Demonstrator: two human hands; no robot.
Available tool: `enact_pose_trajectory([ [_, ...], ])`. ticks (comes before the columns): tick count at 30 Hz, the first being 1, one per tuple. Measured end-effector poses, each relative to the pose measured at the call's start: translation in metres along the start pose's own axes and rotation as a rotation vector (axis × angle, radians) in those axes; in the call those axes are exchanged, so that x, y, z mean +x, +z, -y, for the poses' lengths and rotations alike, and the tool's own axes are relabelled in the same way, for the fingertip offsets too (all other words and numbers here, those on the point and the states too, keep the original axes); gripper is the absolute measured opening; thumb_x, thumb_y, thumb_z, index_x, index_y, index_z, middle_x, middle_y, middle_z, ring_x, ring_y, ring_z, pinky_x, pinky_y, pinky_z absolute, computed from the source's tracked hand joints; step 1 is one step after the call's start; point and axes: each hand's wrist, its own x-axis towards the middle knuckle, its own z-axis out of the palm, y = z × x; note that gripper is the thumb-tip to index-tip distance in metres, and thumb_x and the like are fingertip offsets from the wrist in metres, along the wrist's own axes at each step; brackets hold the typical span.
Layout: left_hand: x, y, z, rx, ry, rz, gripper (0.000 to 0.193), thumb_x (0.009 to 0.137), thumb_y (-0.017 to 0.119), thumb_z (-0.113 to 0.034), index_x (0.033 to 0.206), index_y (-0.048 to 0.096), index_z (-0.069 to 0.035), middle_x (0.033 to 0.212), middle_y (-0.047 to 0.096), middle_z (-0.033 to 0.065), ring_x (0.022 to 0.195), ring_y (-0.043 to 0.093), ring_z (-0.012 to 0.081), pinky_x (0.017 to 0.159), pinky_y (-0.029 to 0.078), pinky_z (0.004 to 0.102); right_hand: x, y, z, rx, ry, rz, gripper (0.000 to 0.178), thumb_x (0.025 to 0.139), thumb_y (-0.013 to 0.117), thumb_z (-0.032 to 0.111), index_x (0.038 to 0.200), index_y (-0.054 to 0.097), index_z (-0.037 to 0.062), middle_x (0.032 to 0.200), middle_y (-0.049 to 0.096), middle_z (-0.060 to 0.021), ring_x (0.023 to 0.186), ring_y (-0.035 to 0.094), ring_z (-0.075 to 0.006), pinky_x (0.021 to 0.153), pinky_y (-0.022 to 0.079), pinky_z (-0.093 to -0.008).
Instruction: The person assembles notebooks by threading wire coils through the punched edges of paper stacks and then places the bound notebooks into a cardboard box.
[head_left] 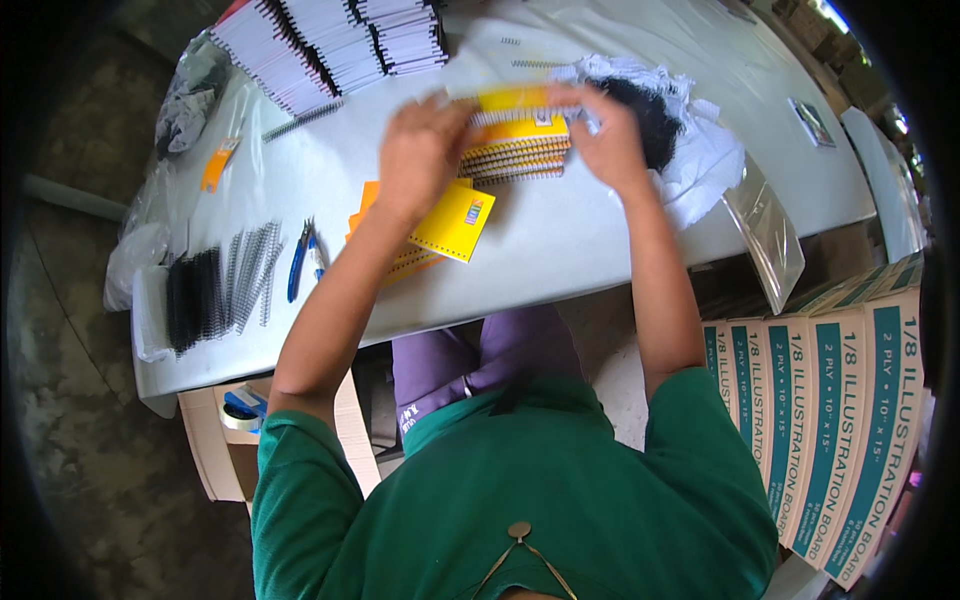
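Observation:
Above a stack of yellow spiral notebooks (515, 160), a yellow spiral notebook (515, 99) is held level, blurred by motion. My left hand (425, 150) is closed on its left end, and my right hand (603, 135) grips its right end with the thumb toward me. Loose yellow covers with punched holes (455, 222) lie fanned out, partly under my left wrist, with orange sheets beneath them. Left of my left forearm are blue-handled pliers (298, 262) and a second slim tool (316, 255).
White spiral-bound books (330, 50) are piled at the back left. Black binding coils (195, 300) and grey coils (255, 270) lie at the left. White cloth (705, 160) with a black bundle (645, 115) sits right. Cartons (830, 410) stand at lower right.

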Motion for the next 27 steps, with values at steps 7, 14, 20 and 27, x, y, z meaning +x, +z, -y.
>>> enact_pose_trajectory([
  [7, -0.031, -0.064, -0.012, -0.066, -0.046, 0.432, 0.055, 0.083, 0.059, -0.031, 0.129, 0.042, -0.008, 0.133, 0.044, 0.0127, 0.128, 0.034, 0.0296, 0.105, 0.023, 0.0482, -0.042, 0.015, 0.020, -0.092, -0.116, -0.155, 0.056, 0.074, 0.047, -0.005, 0.129, 0.041, 0.0000, 0.131, 0.045, -0.0169, 0.129, 0.035, -0.0298, 0.106, 0.027, -0.0358],
  [14, -0.103, -0.104, -0.051, -0.253, -0.347, 0.270, 0.029, 0.078, 0.060, -0.001, 0.107, 0.060, -0.003, 0.089, 0.065, 0.0170, 0.081, 0.065, 0.0288, 0.067, 0.052, 0.0345, -0.147, 0.108, 0.095, -0.075, -0.227, 0.127, 0.082, 0.070, 0.068, 0.025, 0.137, 0.026, 0.0028, 0.143, 0.023, -0.0234, 0.132, 0.014, -0.0469, 0.105, 0.013, -0.0565],
  [20, -0.121, -0.139, -0.037, -0.664, -0.805, 0.057, 0.023, 0.093, 0.049, -0.016, 0.100, 0.062, 0.001, 0.085, 0.064, 0.0134, 0.081, 0.055, 0.0111, 0.077, 0.044, 0.0276, -0.113, 0.116, 0.127, 0.240, -0.294, -0.141, 0.026, 0.081, 0.058, 0.005, 0.107, 0.060, 0.0033, 0.108, 0.063, -0.0144, 0.100, 0.061, -0.0295, 0.092, 0.043, -0.0406],
  [27, -0.208, -0.104, 0.130, 0.464, -0.837, 0.289, 0.036, 0.085, 0.054, -0.038, 0.108, 0.060, -0.010, 0.100, 0.061, 0.0137, 0.091, 0.058, 0.0341, 0.078, 0.045, 0.0424, -0.114, 0.131, 0.091, 0.706, 0.256, 0.387, 0.029, 0.085, 0.055, 0.003, 0.114, 0.058, 0.0020, 0.113, 0.061, -0.0106, 0.104, 0.056, -0.0149, 0.089, 0.043, -0.0280],
])
